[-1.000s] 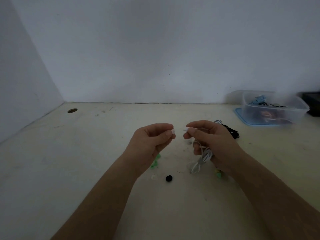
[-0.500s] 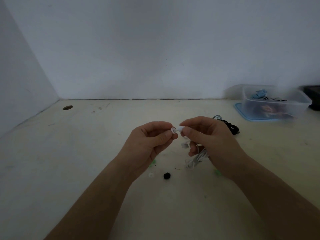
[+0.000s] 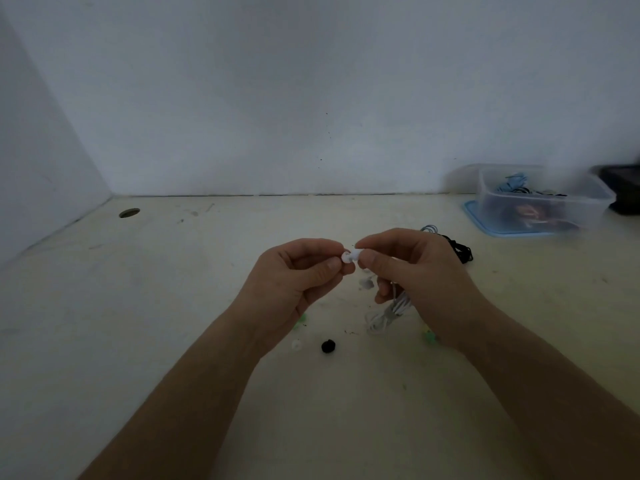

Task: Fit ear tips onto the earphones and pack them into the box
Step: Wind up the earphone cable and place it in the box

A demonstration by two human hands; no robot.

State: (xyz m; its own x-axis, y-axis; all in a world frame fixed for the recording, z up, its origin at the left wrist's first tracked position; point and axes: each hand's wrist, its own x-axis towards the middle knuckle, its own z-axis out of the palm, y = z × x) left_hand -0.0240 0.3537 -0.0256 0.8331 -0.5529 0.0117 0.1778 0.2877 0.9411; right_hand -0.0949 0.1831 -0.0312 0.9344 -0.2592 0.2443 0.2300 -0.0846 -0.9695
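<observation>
- A pale, scuffed tabletop [image 3: 173, 341] carried everything, and a clear plastic box [image 3: 595, 206] stood at its far right by the wall.
- A coil of black cable [image 3: 462, 251] lay left of the box and nearer the person, partly hidden behind the right hand [image 3: 419, 275].
- Further left of the box and closer still lay a small black ear tip [image 3: 328, 346], with a loose white ring-shaped ear tip [image 3: 296, 344] just beside it.
- Green ear tips [image 3: 428, 336] peeked out from under both wrists, which covered most of them.
- A round hole [image 3: 129, 213] sat in the tabletop far left of the box.
- A dark object [image 3: 623, 192], too blurred to identify, stood just right of the box.
- The box rested on a light blue lid [image 3: 485, 225] and held blue and black cables, blurred.
- The left hand [image 3: 294, 285] had its grip closed, thumb and forefinger pinching a white silicone ear tip [image 3: 346, 257].
- The right hand's grip pinched a white earbud [image 3: 357, 252], which touched that tip.
- The right hand's lower fingers curled round a bundled white cable [image 3: 388, 313], which hung to the tabletop, well left of the box.
</observation>
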